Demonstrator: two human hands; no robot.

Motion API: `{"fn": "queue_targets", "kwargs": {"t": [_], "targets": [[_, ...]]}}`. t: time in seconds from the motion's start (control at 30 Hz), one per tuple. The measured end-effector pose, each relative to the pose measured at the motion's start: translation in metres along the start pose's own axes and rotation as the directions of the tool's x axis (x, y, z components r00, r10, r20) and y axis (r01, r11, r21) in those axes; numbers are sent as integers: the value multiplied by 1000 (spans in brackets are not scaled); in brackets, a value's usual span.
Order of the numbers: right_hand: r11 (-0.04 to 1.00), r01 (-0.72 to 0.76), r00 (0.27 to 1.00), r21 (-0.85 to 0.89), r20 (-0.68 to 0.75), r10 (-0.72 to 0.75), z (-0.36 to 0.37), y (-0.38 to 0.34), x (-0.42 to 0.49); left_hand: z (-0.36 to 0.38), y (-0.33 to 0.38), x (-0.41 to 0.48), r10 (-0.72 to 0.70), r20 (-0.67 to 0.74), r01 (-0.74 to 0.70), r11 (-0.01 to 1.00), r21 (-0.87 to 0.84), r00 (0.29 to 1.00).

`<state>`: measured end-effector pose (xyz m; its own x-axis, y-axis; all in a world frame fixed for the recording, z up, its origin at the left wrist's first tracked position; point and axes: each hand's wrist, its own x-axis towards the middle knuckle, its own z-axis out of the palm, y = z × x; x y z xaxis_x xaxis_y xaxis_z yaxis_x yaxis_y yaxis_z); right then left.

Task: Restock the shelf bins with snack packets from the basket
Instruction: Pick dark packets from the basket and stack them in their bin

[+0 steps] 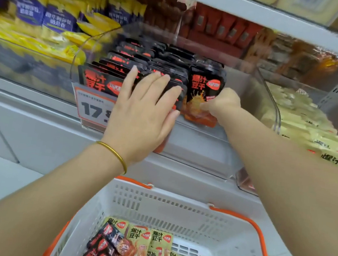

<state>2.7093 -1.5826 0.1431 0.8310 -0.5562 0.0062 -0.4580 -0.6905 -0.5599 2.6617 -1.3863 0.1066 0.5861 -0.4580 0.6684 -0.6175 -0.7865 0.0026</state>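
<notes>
A clear shelf bin (272, 103) holds rows of black snack packets (134, 58) with red lettering. My left hand (142, 106) lies flat with straight fingers against the front packets, pressing them back. My right hand (221, 104) pinches the lower edge of one upright black packet (205, 89) at the right side of the bin. Below, a white basket (173, 215) with orange handles holds several black packets (103, 246) and yellow packets (153, 247).
A price tag (92, 108) hangs on the bin's front. Bins of yellow and blue packets (48, 19) stand to the left, pale yellow packets (314, 135) to the right, red packets (221, 26) behind. A shelf board (245, 10) runs overhead.
</notes>
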Motion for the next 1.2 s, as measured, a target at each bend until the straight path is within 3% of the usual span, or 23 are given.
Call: {"fn": "queue_targets", "kwargs": {"t": [0.07, 0.2, 0.4, 0.6, 0.73, 0.8, 0.87, 0.93, 1.0, 1.03, 1.1, 1.2], "targets": [[999, -5, 1000, -40, 13, 5, 2, -1, 6, 1, 2, 0, -11, -5, 11, 1000, 2, 1000], [996, -6, 999, 91, 40, 3, 13, -1, 10, 1, 3, 0, -21, -24, 22, 1000, 11, 999], [990, -58, 991, 132, 127, 41, 16, -1, 10, 2, 4, 1, -35, -8, 35, 999, 15, 999], [992, -39, 996, 122, 81, 29, 2, -2, 9, 3, 6, 1, -36, -30, 36, 999, -3, 999], [993, 100, 989, 59, -117, -93, -28, -12, -25, -2, 13, -6, 12, -141, -19, 999, -49, 990], [957, 284, 928, 55, -265, -260, -47, -12, -64, -13, 21, -12, 33, -189, -46, 997, -64, 981], [899, 424, 880, 110, -283, -380, -51, 2, -108, -24, 30, -24, 35, -155, -48, 995, -85, 987], [883, 434, 901, 181, -112, -419, -31, 30, -143, -27, 37, -49, 37, -19, -39, 991, -127, 999], [920, 377, 893, 105, 222, -392, 9, 63, -166, -21, 39, -78, 77, 153, -60, 991, -116, 985], [933, 358, 847, 50, 403, -346, 32, 78, -175, -17, 39, -92, 107, 247, -85, 992, -99, 963], [951, 308, 690, 19, 683, -237, 81, 111, -187, -10, 39, -111, 112, 430, -100, 994, -51, 896], [939, 344, 535, -18, 825, -180, 142, 153, -210, -8, 45, -114, 80, 575, -104, 994, 10, 814]]}}
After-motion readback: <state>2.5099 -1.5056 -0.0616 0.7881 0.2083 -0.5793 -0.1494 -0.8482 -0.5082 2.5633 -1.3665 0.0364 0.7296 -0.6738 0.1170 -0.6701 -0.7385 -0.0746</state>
